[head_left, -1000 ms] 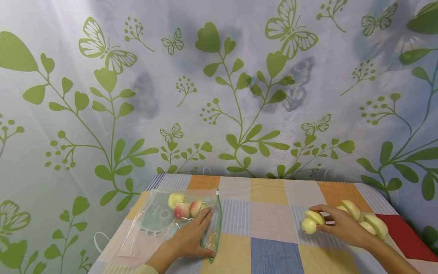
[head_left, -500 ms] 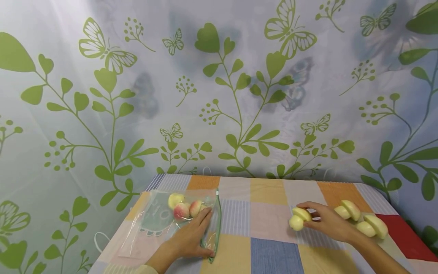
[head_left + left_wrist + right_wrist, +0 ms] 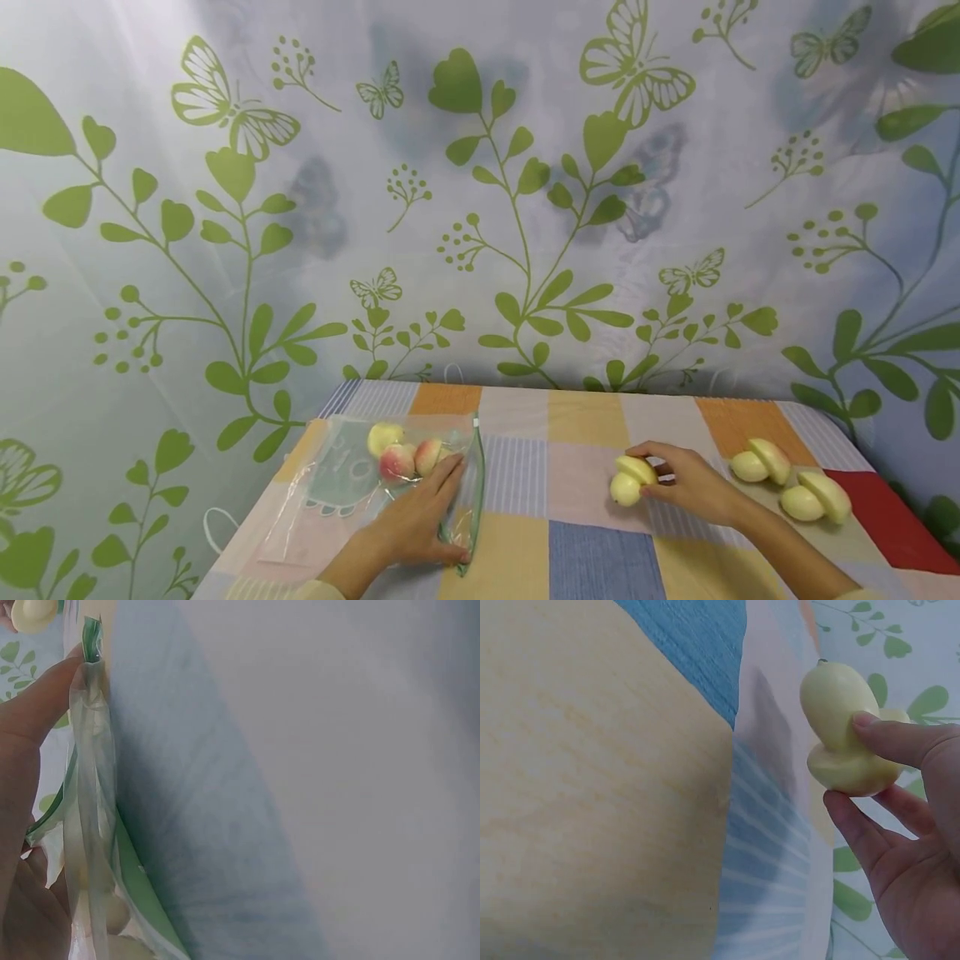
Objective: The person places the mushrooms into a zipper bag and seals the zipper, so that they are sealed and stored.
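My right hand (image 3: 693,483) pinches a pale yellow toy mushroom (image 3: 632,481) between thumb and fingertips, above the patchwork cloth. In the right wrist view, the toy mushroom (image 3: 840,705) shows its oval stem upwards and its rounded cap lower down. On the left, my left hand (image 3: 420,512) holds the mouth side of a clear zip bag (image 3: 288,521), thumb near the lower end of its green-edged opening. Inside the bag lie two pink-and-yellow toy peaches (image 3: 397,462) and a yellow round fruit (image 3: 385,438). The left wrist view shows the thumb (image 3: 45,697) against the bag's film.
Two more toy mushrooms (image 3: 817,497) lie at the right of the table, one behind the other. A patchwork cloth (image 3: 517,542) covers the table. Behind its far edge hangs a curtain (image 3: 480,208) printed with green leaves and butterflies.
My right hand has carried the toy mushroom leftwards, away from the other two and nearer the bag. The left hand and the bag have stayed where they were.
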The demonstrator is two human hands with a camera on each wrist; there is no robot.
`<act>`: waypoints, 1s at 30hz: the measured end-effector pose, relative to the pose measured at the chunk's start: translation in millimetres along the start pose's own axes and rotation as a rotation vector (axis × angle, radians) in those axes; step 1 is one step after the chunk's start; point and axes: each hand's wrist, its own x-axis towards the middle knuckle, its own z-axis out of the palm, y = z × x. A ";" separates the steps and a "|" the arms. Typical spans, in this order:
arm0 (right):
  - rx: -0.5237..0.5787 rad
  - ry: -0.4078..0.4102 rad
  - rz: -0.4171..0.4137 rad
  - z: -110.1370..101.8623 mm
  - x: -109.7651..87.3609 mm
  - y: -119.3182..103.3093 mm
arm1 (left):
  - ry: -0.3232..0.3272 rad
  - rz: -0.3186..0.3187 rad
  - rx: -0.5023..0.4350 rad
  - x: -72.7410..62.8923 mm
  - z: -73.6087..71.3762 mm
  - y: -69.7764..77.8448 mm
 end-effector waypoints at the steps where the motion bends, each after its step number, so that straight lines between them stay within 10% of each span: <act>1: 0.003 0.000 0.004 1.6 1.0 0.0 | -0.002 0.000 0.003 0.0 0.2 0.2; 30: 0.045 0.004 -0.085 58.8 68.1 -12.9 | 0.006 -0.006 -0.009 0.9 3.4 -1.3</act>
